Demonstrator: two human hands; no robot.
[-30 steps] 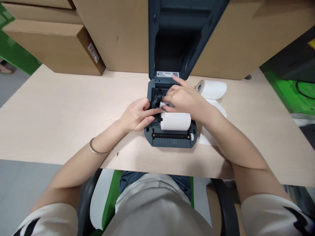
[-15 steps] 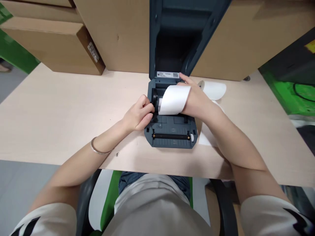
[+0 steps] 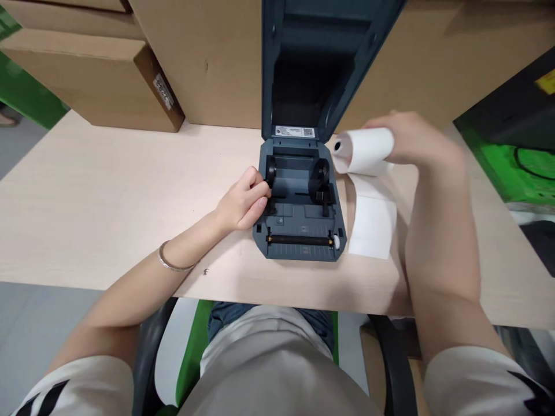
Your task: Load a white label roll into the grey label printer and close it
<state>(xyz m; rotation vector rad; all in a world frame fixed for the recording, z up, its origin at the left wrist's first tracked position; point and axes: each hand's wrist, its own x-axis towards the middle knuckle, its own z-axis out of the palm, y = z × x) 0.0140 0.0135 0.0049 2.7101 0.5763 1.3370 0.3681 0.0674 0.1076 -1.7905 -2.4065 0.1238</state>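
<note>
A dark blue-grey label printer [image 3: 306, 215] stands with its lid [image 3: 318, 63] raised. Its bay shows two black roll holders and a roller at the front. At its left edge, my left hand [image 3: 248, 199] is closed, the curled fingers gripping the rim near the left holder. To the right of the printer, my right hand [image 3: 410, 137], blurred, grips a white paper roll [image 3: 370, 145] by its far right end. Its fingers are mostly hidden behind the roll. Below the roll, a strip of white label paper [image 3: 373, 216] lies on the table; another roll seems partly covered there.
Cardboard boxes [image 3: 82, 75] stand at the back left, and a large cardboard panel [image 3: 217, 63] rises behind the printer. The pale wooden table [image 3: 108, 202] has its front edge close to my body. A dark and green object [image 3: 511, 150] sits beyond its right end.
My right hand has lifted the white roll out of the printer's bay and carried it right, beside the printer. The bay's holders are now exposed. My left hand has stayed put.
</note>
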